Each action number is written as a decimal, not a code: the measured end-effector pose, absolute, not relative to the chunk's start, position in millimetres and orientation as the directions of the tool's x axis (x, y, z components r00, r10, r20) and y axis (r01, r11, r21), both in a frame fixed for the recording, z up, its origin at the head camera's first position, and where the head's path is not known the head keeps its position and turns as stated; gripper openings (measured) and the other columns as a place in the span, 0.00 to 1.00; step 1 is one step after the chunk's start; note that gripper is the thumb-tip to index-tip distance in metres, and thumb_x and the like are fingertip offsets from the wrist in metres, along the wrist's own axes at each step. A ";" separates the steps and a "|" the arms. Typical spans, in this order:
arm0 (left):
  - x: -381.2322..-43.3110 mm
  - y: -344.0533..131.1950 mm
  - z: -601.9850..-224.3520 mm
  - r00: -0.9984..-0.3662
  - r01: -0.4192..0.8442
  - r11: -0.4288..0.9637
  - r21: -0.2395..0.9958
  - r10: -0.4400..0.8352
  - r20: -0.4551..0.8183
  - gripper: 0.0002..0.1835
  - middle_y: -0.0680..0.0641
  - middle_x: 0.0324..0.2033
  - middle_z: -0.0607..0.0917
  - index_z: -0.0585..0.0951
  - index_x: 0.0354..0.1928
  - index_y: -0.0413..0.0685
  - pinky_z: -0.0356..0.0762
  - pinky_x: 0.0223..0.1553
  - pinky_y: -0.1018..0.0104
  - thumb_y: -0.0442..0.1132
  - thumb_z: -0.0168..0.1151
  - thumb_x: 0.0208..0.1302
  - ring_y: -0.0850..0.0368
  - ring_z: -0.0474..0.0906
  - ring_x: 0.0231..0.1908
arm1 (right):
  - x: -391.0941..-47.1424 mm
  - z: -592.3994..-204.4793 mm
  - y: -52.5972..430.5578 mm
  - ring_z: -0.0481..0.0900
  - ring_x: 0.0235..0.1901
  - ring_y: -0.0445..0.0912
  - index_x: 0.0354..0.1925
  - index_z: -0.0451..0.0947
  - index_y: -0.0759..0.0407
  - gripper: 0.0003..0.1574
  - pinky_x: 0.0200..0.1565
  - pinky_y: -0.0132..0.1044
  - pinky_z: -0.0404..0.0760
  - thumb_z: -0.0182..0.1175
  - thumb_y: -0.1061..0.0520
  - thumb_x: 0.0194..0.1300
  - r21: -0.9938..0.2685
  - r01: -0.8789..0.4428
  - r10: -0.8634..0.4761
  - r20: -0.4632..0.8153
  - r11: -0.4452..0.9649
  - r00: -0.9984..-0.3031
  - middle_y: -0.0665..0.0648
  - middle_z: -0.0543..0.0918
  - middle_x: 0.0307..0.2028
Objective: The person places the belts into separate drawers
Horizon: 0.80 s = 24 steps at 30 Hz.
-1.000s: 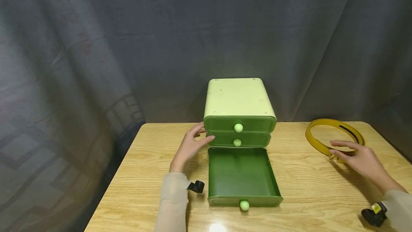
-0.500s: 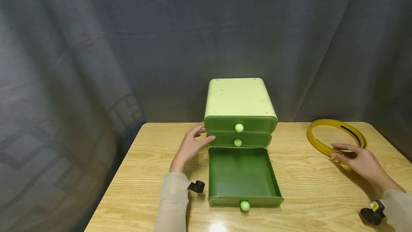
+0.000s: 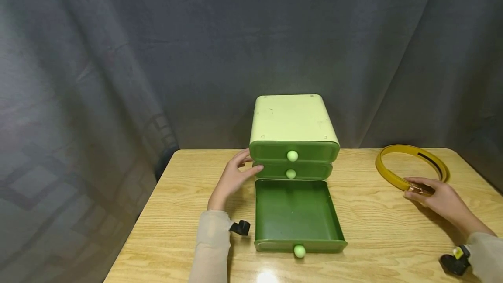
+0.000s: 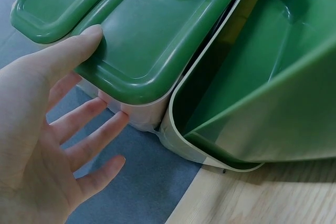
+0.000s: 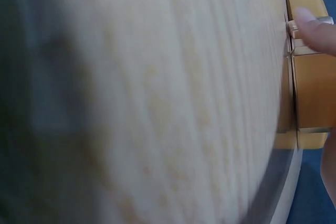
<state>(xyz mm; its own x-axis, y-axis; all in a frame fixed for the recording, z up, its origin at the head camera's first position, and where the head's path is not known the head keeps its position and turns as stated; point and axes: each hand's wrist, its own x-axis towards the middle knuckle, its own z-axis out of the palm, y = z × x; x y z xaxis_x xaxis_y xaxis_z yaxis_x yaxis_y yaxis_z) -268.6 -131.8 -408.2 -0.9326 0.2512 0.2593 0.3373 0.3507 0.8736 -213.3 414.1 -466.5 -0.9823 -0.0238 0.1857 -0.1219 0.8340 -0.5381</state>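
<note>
My left hand (image 3: 229, 180) rests against the left side of a small cream-topped drawer cabinet (image 3: 292, 119). Its thumb lies on the corner of the middle green drawer (image 4: 142, 40), while the other fingertips touch the side wall. Below, the bottom drawer (image 3: 275, 246) is pulled out, showing its green floor. At the right of the table, my right hand (image 3: 444, 198) pinches a coiled yellow belt (image 3: 393, 179) at its buckle (image 3: 414, 189). In the right wrist view, the thumb (image 5: 317, 35) presses on the belt by the metal buckle; the other fingers are mostly cut off.
The wooden table (image 3: 173, 222) carries the cabinet in the middle and the belt at the right back. A grey curtain (image 3: 220, 56) hangs behind. Round light-green knobs stick out from each drawer front, the lowest knob (image 3: 299, 251) nearest to me.
The right thumb and fingers have come together on the belt's buckle, which they were only reaching around before. The left hand, the cabinet and the drawers have stayed in place.
</note>
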 end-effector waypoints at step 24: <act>-267.7 -130.9 -407.3 -0.932 0.338 0.347 0.875 0.251 0.261 0.30 0.52 0.67 0.71 0.74 0.68 0.57 0.64 0.65 0.50 0.45 0.69 0.65 0.53 0.75 0.59 | -205.2 -455.1 414.7 0.68 0.31 0.23 0.54 0.81 0.70 0.30 0.26 0.25 0.71 0.74 0.55 0.57 -0.491 -0.192 -0.073 0.251 0.850 -0.965 0.75 0.83 0.45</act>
